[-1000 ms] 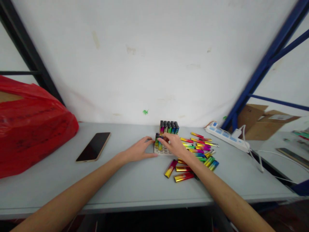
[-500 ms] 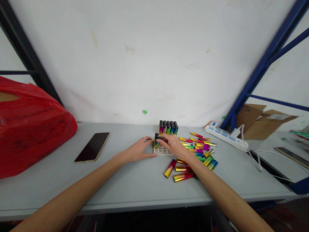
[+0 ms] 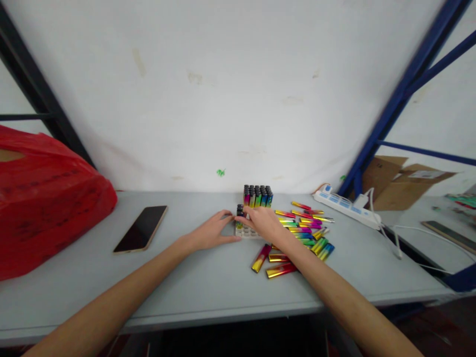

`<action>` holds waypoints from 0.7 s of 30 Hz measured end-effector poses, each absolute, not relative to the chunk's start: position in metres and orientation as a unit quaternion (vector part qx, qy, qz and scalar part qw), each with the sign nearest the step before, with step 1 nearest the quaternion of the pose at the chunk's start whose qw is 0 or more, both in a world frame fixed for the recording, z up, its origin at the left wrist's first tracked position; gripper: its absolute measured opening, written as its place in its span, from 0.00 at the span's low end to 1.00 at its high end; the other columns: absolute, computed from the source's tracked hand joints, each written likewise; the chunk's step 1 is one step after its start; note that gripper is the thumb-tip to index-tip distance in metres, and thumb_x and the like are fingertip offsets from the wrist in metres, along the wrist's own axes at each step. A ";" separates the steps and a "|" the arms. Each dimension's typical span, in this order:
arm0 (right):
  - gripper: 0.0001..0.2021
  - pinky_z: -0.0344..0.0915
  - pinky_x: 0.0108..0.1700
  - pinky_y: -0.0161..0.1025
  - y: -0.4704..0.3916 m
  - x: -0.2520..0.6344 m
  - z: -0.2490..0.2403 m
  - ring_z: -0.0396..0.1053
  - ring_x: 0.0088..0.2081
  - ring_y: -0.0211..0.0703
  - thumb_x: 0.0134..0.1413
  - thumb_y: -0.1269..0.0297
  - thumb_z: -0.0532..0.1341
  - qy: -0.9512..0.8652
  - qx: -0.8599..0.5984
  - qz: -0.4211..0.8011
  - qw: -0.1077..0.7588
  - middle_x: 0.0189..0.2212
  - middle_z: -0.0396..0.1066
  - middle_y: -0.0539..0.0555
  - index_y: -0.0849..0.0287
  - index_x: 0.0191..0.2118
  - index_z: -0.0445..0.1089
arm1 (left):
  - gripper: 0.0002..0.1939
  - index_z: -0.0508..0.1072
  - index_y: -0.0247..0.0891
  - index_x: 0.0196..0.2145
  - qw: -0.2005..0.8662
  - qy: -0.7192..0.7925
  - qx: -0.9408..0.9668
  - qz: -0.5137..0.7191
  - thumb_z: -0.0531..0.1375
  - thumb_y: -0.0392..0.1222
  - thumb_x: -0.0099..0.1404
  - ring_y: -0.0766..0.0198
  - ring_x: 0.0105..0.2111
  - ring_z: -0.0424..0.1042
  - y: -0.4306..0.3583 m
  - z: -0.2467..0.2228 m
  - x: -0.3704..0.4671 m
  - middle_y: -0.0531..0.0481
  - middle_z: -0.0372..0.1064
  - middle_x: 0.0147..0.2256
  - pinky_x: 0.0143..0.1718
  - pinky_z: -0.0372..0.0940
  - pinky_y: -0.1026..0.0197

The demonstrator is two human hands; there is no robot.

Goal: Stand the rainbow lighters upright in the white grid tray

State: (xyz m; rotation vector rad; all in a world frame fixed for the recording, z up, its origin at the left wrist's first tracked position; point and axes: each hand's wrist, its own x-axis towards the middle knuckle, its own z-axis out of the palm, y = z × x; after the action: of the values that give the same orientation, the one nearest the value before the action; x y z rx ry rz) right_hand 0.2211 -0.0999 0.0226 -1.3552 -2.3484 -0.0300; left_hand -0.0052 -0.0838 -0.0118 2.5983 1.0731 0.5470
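Note:
In the head view, a pale holed tray lies on the table with a few black-topped lighters upright along its left side. My right hand is over the tray, its thumb and fingers closed around a lighter that they mostly hide. At the tray's left edge is my left hand, thumb and fingers spread apart, fingertips against or very near the tray. Just behind stands a block of upright lighters in several colours. Loose shiny lighters lie in a pile to the right, partly behind my right forearm.
A phone lies on the grey table at the left, near a red plastic bag. A white power strip with cables is at the right. Behind it are a blue metal frame and an open cardboard box. A white wall borders the table's back.
My right hand has lowered slightly and shifted left over the lighters in the tray, covering more of them. My left hand stays at the tray's edge. The camera view has shifted slightly.

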 end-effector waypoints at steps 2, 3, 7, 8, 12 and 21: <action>0.25 0.54 0.31 0.36 -0.099 0.225 0.024 0.74 0.31 0.47 0.63 0.37 0.59 -0.846 -0.489 -0.005 0.213 0.26 0.77 0.58 0.56 0.30 0.74 | 0.35 0.69 0.41 0.61 0.137 0.370 0.898 0.194 0.62 0.67 0.66 0.46 0.61 0.66 -0.083 -0.012 -0.006 0.39 0.64 0.61 0.66 0.60 0.47; 0.26 0.54 0.31 0.36 -0.098 0.230 0.025 0.74 0.32 0.47 0.63 0.36 0.59 -0.844 -0.492 -0.005 0.214 0.26 0.76 0.58 0.56 0.28 0.73 | 0.35 0.69 0.41 0.61 0.137 0.370 0.898 0.193 0.62 0.67 0.66 0.46 0.62 0.66 -0.083 -0.013 -0.006 0.39 0.64 0.62 0.66 0.59 0.47; 0.28 0.58 0.35 0.37 -0.085 0.258 0.034 0.76 0.36 0.48 0.72 0.41 0.49 -0.804 -0.552 -0.047 0.219 0.32 0.78 0.60 0.56 0.34 0.74 | 0.36 0.68 0.41 0.62 0.141 0.372 0.898 0.186 0.61 0.68 0.66 0.47 0.63 0.65 -0.082 -0.012 -0.006 0.39 0.63 0.62 0.67 0.58 0.47; 0.27 0.60 0.37 0.38 -0.080 0.268 0.036 0.76 0.38 0.49 0.74 0.44 0.46 -0.785 -0.578 -0.062 0.216 0.34 0.79 0.61 0.56 0.37 0.75 | 0.36 0.68 0.41 0.61 0.141 0.373 0.899 0.184 0.61 0.69 0.66 0.47 0.63 0.65 -0.082 -0.012 -0.006 0.39 0.63 0.62 0.68 0.58 0.48; 0.16 0.64 0.48 0.40 -0.064 0.313 0.034 0.74 0.51 0.53 0.74 0.64 0.48 -0.711 -0.676 -0.101 0.165 0.50 0.76 0.67 0.62 0.53 0.71 | 0.38 0.68 0.40 0.61 0.142 0.382 0.896 0.174 0.60 0.70 0.65 0.47 0.63 0.65 -0.082 -0.012 -0.007 0.38 0.62 0.63 0.68 0.57 0.49; 0.16 0.66 0.52 0.44 -0.049 0.366 0.016 0.75 0.54 0.54 0.68 0.71 0.56 -0.643 -0.765 -0.031 0.019 0.52 0.76 0.68 0.63 0.55 0.74 | 0.38 0.68 0.39 0.62 0.143 0.391 0.894 0.163 0.60 0.69 0.66 0.47 0.64 0.64 -0.083 -0.009 -0.005 0.37 0.61 0.64 0.68 0.56 0.49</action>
State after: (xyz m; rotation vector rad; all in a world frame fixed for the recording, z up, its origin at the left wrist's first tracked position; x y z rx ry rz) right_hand 0.3658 -0.0491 0.0158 -2.3762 -1.9951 -0.0968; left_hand -0.0050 -0.0834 -0.0093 2.5796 1.1293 0.4711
